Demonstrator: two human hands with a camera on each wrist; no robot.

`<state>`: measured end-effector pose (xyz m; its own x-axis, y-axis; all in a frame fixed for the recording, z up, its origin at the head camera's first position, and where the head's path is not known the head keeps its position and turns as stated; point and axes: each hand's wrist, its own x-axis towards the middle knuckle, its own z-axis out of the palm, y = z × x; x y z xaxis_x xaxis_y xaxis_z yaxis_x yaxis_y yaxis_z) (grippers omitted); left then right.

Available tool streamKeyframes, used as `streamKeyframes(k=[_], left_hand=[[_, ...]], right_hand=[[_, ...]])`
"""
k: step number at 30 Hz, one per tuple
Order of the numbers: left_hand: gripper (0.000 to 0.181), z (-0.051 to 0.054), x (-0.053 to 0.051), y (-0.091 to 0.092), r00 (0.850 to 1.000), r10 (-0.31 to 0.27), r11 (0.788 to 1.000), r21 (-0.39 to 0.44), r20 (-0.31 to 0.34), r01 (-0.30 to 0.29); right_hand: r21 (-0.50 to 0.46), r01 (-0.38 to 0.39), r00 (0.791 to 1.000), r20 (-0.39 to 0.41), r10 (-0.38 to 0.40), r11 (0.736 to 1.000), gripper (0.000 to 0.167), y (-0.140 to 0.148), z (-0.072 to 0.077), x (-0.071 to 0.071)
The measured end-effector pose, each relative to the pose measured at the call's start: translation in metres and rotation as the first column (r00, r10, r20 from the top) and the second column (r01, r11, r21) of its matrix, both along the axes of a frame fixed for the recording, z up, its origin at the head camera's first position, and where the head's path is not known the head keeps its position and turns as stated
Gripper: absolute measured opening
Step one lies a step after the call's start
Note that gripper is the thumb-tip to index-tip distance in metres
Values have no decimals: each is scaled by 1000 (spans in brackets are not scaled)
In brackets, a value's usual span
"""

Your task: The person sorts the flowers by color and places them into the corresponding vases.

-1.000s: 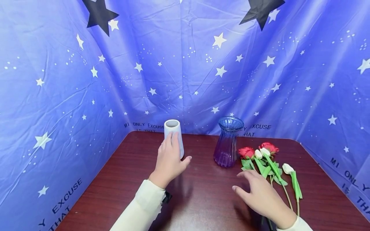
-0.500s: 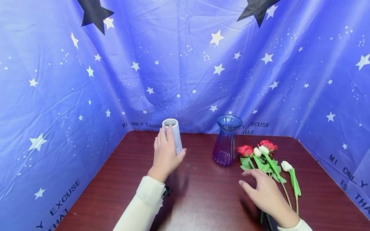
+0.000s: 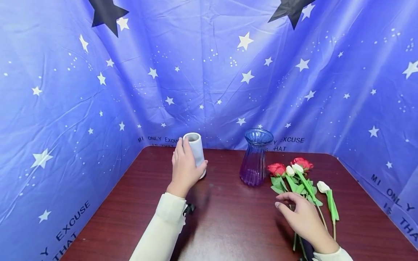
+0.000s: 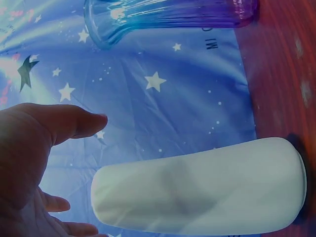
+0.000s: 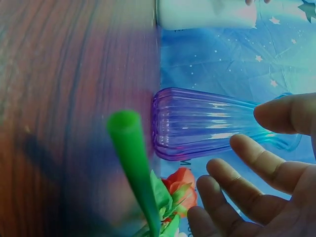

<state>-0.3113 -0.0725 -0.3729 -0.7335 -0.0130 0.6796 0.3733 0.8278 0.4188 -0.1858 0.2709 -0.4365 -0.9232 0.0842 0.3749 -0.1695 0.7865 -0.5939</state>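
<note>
A white vase (image 3: 197, 152) stands upright on the table. My left hand (image 3: 184, 168) is beside its left and near side, fingers extended and thumb spread. In the left wrist view a gap shows between the thumb and the white vase (image 4: 207, 190); contact by the other fingers cannot be made out. My right hand (image 3: 304, 219) hovers over the flower stems with relaxed fingers, holding nothing. Under and beyond it lie red roses (image 3: 277, 169) and white tulips (image 3: 323, 187). The right wrist view has a green stem end (image 5: 129, 153) close to the camera.
A ribbed glass vase (image 3: 253, 163), blue above and purple below, stands between the white vase and the flowers. The dark red wooden table (image 3: 228, 224) is bordered at the back and sides by a blue star-print cloth (image 3: 209, 72).
My left hand shifts slightly left along the white vase, after fingertips were near its rim. The right hand drifts a little right over the stems. The head view shifts slightly.
</note>
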Motion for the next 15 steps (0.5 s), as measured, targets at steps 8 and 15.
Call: streamKeyframes(k=[8,15], left_hand=[[113,-11,-9,-2,1000,2,993,118,12,-4],[115,-19,-25,-3,998,-2,962,273,66,-16]], right_hand=[[-3,31,999,-39,-31,1000,11,5,-6,2],[-23,53,998,-18,-53,998,12,10,-8,1]])
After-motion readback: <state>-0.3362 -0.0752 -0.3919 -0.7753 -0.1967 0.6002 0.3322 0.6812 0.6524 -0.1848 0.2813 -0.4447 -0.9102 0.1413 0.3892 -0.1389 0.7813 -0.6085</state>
